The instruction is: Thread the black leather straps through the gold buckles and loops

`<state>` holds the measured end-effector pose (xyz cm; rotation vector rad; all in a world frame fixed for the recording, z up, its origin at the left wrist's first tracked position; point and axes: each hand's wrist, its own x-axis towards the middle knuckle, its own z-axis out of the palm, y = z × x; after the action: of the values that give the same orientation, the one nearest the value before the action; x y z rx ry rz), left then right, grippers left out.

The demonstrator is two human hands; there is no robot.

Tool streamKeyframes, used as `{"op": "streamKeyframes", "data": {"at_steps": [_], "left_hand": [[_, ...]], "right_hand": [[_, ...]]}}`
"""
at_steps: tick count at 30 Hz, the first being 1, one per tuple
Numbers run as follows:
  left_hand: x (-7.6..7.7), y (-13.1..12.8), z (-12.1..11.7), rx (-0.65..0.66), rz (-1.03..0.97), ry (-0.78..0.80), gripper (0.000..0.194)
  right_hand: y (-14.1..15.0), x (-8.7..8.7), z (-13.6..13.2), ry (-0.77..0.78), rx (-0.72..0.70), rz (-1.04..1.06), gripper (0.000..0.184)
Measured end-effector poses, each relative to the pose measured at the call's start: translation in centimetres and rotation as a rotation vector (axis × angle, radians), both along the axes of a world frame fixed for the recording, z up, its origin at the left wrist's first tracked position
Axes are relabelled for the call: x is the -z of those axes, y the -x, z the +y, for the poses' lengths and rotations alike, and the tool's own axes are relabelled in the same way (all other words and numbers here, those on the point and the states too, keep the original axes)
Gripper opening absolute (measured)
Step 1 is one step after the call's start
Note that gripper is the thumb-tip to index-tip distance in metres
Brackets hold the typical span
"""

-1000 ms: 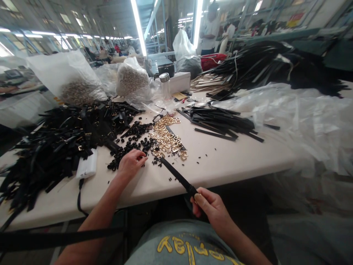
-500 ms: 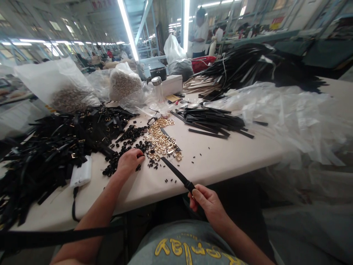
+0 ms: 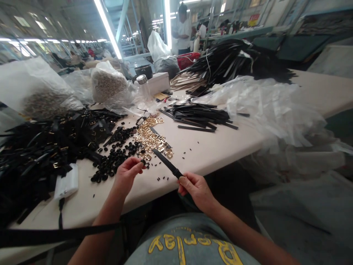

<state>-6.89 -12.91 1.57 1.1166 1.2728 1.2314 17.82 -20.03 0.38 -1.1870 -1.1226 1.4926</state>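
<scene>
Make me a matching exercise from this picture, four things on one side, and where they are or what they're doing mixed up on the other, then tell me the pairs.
Things:
1. Left hand
2. Right hand
3. Gold-coloured buckles
4. White device

Places and states:
A. Strewn on the table beside the small black loops
B. Gripping one end of a black strap
C. Joined to a black cable
D. Pinching a small dark piece

Right pairs: 1-D, 2-B, 3-A, 4-C

pale table (image 3: 212,143) with loops (image 3: 109,160), buckles (image 3: 151,137)
</scene>
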Motion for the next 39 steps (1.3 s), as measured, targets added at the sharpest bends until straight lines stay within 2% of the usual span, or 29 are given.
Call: {"op": "streamKeyframes", "data": {"at_steps": [4,8,15,19,25,30,34,39], "left_hand": [[-0.2,-3.5,-3.1,0.032,-0.304,0.080,0.024],[-0.4,-5.3,-4.5,0.093,-0.398,0.110,0.022],[0.1,-5.9,-4.7,0.094,-0.409,0.150,0.025],[0.1,-6.4,-4.8,0.067,-0.437,0.181,0.034],[-0.5,-6.8,-5.1,0.103,-0.419,0.216,0.033],[0.1,-6.7,-5.0,0.131,-0.411,0.205,0.031],[0.5,-6.7,-5.0,0.137,-0.400,0.173,0.024],[0.2,-6.8,-5.1,0.118,-0.369,0.175,0.024]], "right_hand": [[1.2,-1.2,1.0,-0.110,0.001,-0.069,0.034],[1.9,-2.1,1.4,-0.202,-0.018,-0.073,0.031],[1.7,-2.2,0.8,-0.243,-0.005,-0.117,0.030],[1.7,-2.2,0.6,-0.273,-0.003,-0.162,0.027],[1.6,-2.5,0.5,-0.387,-0.005,-0.370,0.028],[1.6,-2.5,0.4,-0.478,0.000,-0.534,0.029],[1.5,-2.4,0.5,-0.475,0.012,-0.572,0.028],[1.4,-2.6,0.5,-0.445,0.023,-0.570,0.027]]}}
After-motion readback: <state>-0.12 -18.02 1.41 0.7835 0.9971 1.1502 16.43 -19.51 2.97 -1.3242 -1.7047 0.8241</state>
